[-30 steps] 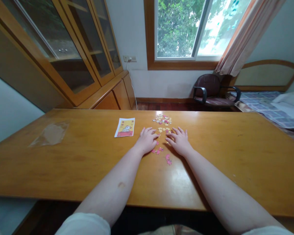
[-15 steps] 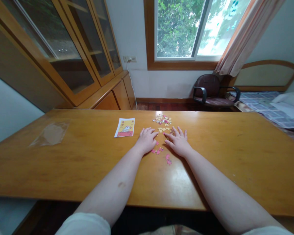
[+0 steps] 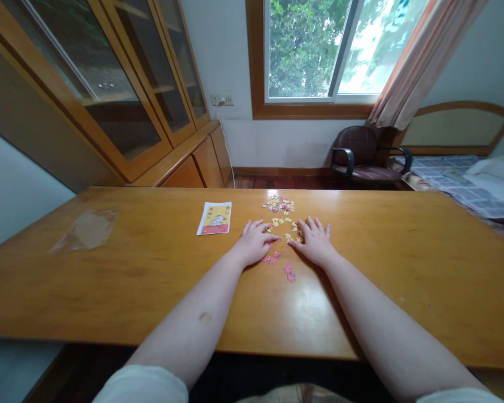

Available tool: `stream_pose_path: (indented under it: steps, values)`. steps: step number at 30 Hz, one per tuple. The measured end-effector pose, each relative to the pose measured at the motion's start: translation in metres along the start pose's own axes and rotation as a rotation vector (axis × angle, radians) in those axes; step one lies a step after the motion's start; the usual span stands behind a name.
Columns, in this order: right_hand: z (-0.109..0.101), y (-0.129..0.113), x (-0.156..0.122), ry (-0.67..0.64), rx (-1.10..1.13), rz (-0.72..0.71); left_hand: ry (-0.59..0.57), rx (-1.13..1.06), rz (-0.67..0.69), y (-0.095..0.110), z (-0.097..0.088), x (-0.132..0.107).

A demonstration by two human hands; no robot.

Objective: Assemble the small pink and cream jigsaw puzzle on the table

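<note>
Left hand (image 3: 253, 244) and right hand (image 3: 314, 242) resting, fingers loosely spread; yellow pieces (image 3: 276, 223) lying between fingertips, pink pieces (image 3: 272, 259) below left thumb; careless sweep risking scattering both.

Window (image 3: 342, 50): sliding panes, wooden surround, foliage (image 3: 302, 47) outside; bright daylight.
Curtain (image 3: 428, 67): pink, at window's right.
Wall (image 3: 285, 143): pale; carries socket (image 3: 222, 101) with white cord (image 3: 225, 140).
Cabinet (image 3: 145, 92): wooden, glass-doored, left.
Chair (image 3: 358, 146): dark, black armrests, beside bed (image 3: 453, 179) with checked bedding.
Floor (image 3: 285, 183): dark red-brown, beyond desk (image 3: 151, 280).
Reflection (image 3: 315, 305): pale glare on desktop.
</note>
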State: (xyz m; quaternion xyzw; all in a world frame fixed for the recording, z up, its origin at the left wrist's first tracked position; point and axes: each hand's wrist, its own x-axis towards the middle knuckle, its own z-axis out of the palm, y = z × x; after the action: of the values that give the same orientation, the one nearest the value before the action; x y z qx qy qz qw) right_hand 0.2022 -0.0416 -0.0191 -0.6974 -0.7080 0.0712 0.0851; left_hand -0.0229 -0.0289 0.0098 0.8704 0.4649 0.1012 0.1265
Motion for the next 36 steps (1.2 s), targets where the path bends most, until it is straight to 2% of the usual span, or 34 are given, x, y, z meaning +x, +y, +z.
stream_pose_path:
  steps: [3, 6, 8, 11, 13, 17, 22, 26, 29, 32, 36]
  values:
    - [-0.001, -0.001, 0.002, 0.051, 0.029, 0.077, 0.01, -0.033, 0.059, 0.002, -0.004, 0.0]
    - [-0.009, 0.0, 0.003, 0.158, 0.085, 0.086, 0.007, -0.056, 0.091, 0.003, -0.008, 0.0]
    - [-0.016, 0.002, 0.002, 0.193, 0.128, 0.118, 0.055, -0.046, 0.011, 0.0, -0.009, 0.001]
    - [-0.024, 0.004, -0.001, 0.133, 0.146, 0.178, 0.148, 0.007, -0.199, -0.009, -0.01, 0.001]
    - [-0.026, 0.005, -0.003, 0.091, 0.151, 0.171, 0.155, 0.027, -0.271, -0.016, -0.01, 0.002]
    - [-0.023, 0.006, -0.001, 0.041, 0.233, 0.096, 0.12, 0.07, -0.261, -0.021, -0.011, 0.002]
    - [-0.017, 0.007, 0.002, 0.053, 0.388, -0.098, 0.047, 0.053, -0.223, -0.016, -0.009, 0.004]
    - [-0.02, 0.005, -0.001, 0.078, 0.326, -0.172, 0.093, 0.008, -0.237, -0.02, -0.006, 0.004]
    - [-0.021, 0.002, -0.004, -0.006, 0.281, -0.188, 0.131, -0.011, -0.278, -0.025, -0.004, 0.005]
    - [-0.021, -0.001, -0.005, -0.043, 0.294, -0.282, 0.095, -0.006, -0.262, -0.025, -0.004, 0.005]
    - [-0.019, -0.003, -0.004, 0.003, 0.331, -0.4, 0.066, -0.005, -0.18, -0.021, -0.003, 0.005]
